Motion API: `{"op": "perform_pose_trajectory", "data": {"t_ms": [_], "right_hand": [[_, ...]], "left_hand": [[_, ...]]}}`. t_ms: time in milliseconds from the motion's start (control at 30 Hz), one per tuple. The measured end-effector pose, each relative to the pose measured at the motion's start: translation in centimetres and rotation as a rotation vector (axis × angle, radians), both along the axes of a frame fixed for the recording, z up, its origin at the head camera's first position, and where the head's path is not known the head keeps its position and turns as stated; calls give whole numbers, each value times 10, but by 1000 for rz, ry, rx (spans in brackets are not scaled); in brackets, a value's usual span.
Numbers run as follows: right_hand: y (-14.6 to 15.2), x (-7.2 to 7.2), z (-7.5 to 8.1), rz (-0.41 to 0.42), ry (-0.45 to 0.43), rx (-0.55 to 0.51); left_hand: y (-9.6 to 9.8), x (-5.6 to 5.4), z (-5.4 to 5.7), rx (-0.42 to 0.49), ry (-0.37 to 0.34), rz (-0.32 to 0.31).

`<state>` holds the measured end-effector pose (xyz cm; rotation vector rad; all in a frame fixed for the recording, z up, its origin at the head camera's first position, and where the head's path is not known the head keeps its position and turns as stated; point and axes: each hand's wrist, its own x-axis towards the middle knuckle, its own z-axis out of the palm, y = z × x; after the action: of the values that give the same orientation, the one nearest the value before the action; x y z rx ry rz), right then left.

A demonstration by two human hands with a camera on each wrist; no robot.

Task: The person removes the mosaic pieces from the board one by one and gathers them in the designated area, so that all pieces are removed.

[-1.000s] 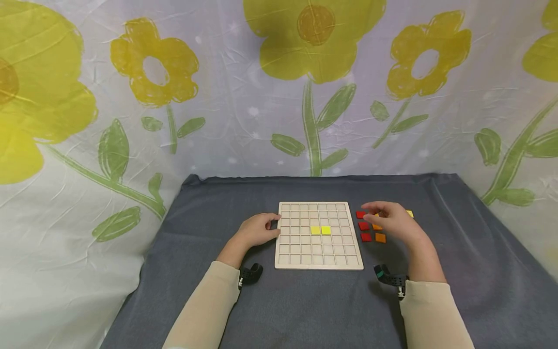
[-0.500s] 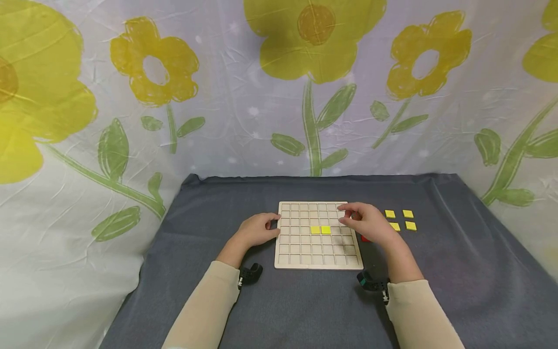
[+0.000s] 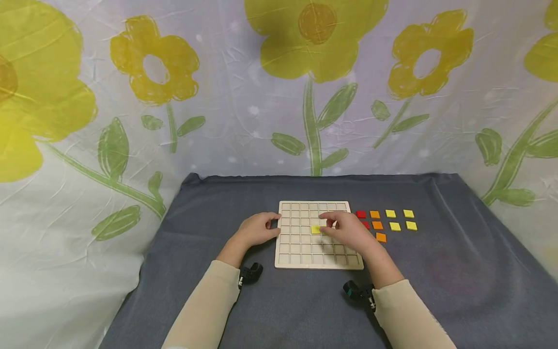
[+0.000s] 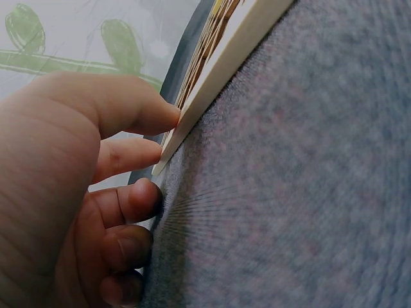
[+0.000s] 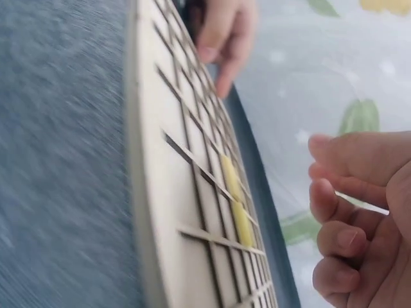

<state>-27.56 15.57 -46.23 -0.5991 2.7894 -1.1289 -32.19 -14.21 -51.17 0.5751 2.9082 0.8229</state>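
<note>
A pale wooden board (image 3: 296,261) with a grid of square cells lies on the cloth. Two yellow square tiles sit side by side near its middle; the left yellow tile (image 3: 315,229) shows from above, while the other is mostly behind my right fingers. My left hand (image 3: 258,229) rests its thumb and fingertip against the board's left edge (image 4: 218,77). Over the board's right half hovers my right hand (image 3: 346,230), thumb and forefinger apart in the head view. In the right wrist view nothing shows between these right fingers (image 5: 334,154).
Right of the board lie loose square tiles: red tiles (image 3: 361,214), one row partly behind my wrist, orange tiles (image 3: 377,225) and several yellow tiles (image 3: 395,226). Grey cloth (image 3: 301,310) covers the table. A flower-printed curtain (image 3: 235,121) stands behind it.
My right hand has moved left from above the loose tiles to near the two yellow tiles on the board. The left hand has stayed at the board's edge.
</note>
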Motion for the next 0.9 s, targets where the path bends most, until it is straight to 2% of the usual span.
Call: {"op": "perform_pose_trajectory", "data": {"t_ms": [233, 533, 700, 900], "right_hand": [[-17, 2, -9, -27, 8, 82], [-26, 4, -15, -69, 39, 293], [-26, 2, -20, -72, 43, 310], [-24, -1, -24, -92, 95, 267]], "left_hand": [[0, -1, -1, -15, 4, 3], [0, -1, -1, -10, 6, 5], [0, -1, -1, -10, 5, 3], [-1, -1, -2, -4, 10, -3]]}}
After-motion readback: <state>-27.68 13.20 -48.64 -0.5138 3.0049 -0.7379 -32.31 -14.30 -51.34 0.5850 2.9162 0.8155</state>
